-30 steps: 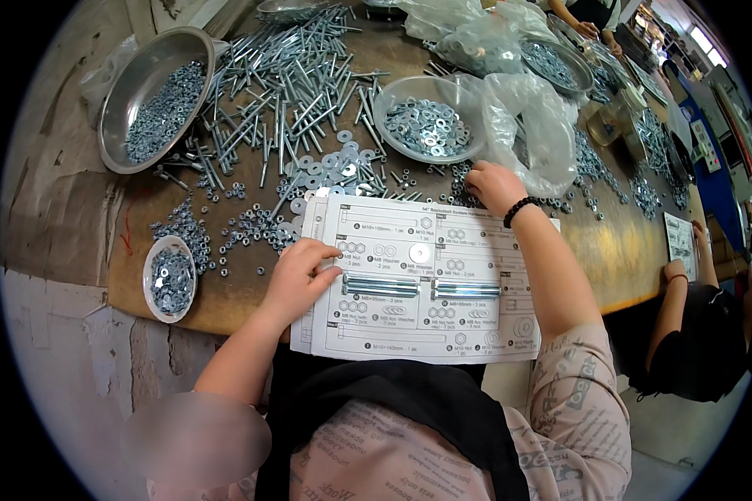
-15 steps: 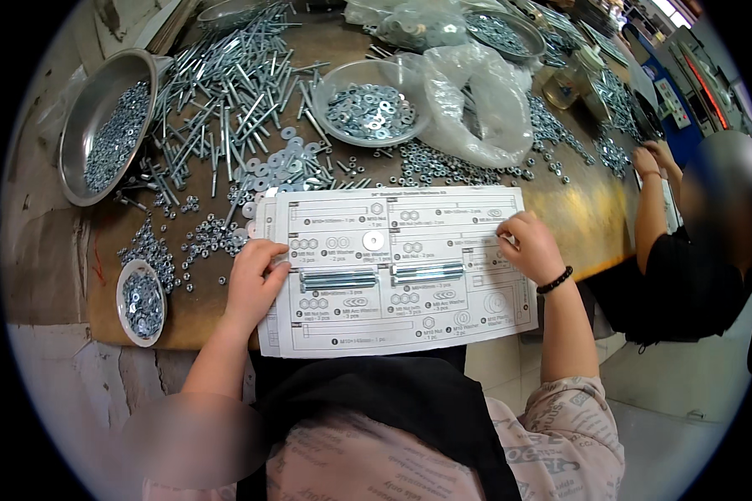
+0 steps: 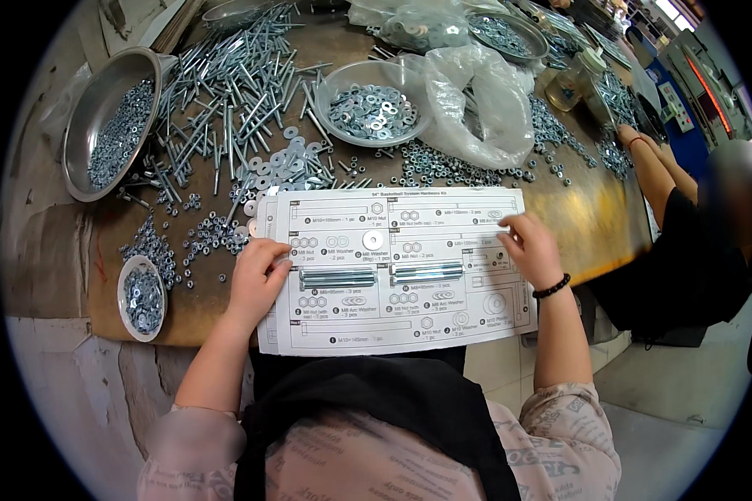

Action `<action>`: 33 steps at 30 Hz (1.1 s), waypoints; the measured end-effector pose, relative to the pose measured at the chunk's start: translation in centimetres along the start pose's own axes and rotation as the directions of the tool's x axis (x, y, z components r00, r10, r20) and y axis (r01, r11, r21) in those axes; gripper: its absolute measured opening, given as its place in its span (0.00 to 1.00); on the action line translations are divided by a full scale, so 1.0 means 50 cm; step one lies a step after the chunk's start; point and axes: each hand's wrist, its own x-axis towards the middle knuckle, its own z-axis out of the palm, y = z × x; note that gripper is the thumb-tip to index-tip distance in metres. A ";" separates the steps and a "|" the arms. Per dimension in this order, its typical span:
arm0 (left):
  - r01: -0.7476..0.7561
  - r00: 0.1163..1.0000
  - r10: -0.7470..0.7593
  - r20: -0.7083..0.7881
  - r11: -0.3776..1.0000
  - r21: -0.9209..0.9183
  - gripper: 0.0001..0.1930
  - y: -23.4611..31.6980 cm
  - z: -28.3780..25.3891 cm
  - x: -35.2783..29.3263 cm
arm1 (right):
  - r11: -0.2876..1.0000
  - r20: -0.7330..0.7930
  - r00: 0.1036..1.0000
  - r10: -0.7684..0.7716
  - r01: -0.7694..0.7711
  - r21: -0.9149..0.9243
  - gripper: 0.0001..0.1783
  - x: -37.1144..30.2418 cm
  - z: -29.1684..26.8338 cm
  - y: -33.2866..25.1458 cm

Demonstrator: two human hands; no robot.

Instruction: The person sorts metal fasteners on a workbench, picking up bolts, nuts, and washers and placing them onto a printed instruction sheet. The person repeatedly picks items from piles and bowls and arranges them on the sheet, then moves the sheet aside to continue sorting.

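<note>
A white printed hardware sheet [image 3: 342,338] with line drawings lies near me at the front edge of the worktable. Two bundles of bolts rest on it side by side: a left bundle [image 3: 338,279] and a right bundle [image 3: 427,273]. One large flat washer [image 3: 373,240] sits above them. My left hand [image 3: 259,275] grips the sheet's left edge, fingers curled over it. My right hand [image 3: 533,250], with a dark bead bracelet, hovers over the sheet's right side, bent fingertips slightly apart with nothing visible between them.
Beyond the sheet lie heaped long bolts [image 3: 226,92], loose washers [image 3: 292,163] and scattered nuts [image 3: 443,164]. Around stand a steel bowl [image 3: 75,159], a clear washer bowl [image 3: 326,117], a small white dish [image 3: 128,321] and a plastic bag [image 3: 443,83]. A co-worker's arms [image 3: 656,171] reach in at right.
My right hand has shifted slightly, and its pinched fingertips have parted. My left hand stays on the sheet's edge. The co-worker's arms have moved farther over the table.
</note>
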 end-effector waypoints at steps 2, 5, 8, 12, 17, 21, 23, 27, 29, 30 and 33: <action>-0.014 1.000 0.014 -0.006 1.000 0.024 0.10 -0.005 0.002 -0.002 | 0.998 -0.031 0.998 -0.060 0.060 0.027 0.06 0.047 0.018 -0.026; 0.001 1.000 -0.001 -0.004 1.000 0.027 0.10 0.002 0.005 0.000 | 0.982 -0.050 0.984 -0.172 0.175 0.064 0.06 0.139 0.086 -0.041; -0.001 1.000 0.001 0.002 0.999 0.039 0.10 0.001 0.008 -0.001 | 0.984 0.025 0.984 -0.177 0.178 -0.020 0.09 0.222 0.162 -0.077; -0.058 0.998 0.060 -0.020 0.997 0.058 0.09 -0.002 -0.001 -0.007 | 0.965 0.130 0.991 -0.043 0.075 -0.251 0.11 0.295 0.237 -0.130; -0.052 0.998 0.053 -0.024 0.997 0.058 0.09 0.005 0.005 -0.010 | 0.971 0.047 0.999 0.000 0.011 -0.237 0.11 0.303 0.251 -0.147; -0.031 0.999 0.031 -0.013 0.997 0.064 0.09 0.006 0.003 -0.013 | 0.972 0.039 0.999 0.031 -0.021 -0.235 0.08 0.314 0.266 -0.141; -0.024 1.000 0.025 -0.011 0.998 0.057 0.09 0.005 0.002 -0.013 | 0.970 0.037 0.999 0.037 -0.027 -0.240 0.07 0.313 0.266 -0.138; -0.022 1.000 0.022 -0.011 0.999 0.045 0.09 0.003 0.004 -0.013 | 0.986 0.063 0.997 0.050 -0.039 -0.161 0.08 0.300 0.241 -0.140; -0.030 0.999 0.031 -0.016 0.998 0.050 0.09 0.000 0.006 -0.013 | 0.996 0.052 0.997 0.055 -0.051 -0.080 0.10 0.295 0.232 -0.137; -0.035 0.999 0.036 -0.020 0.998 0.053 0.09 0.000 0.007 -0.013 | 0.995 0.063 0.994 0.088 -0.084 -0.058 0.11 0.297 0.234 -0.140; -0.028 0.999 0.029 -0.017 0.997 0.069 0.09 -0.001 0.008 -0.013 | 0.988 0.084 0.985 0.152 -0.149 -0.039 0.13 0.306 0.252 -0.147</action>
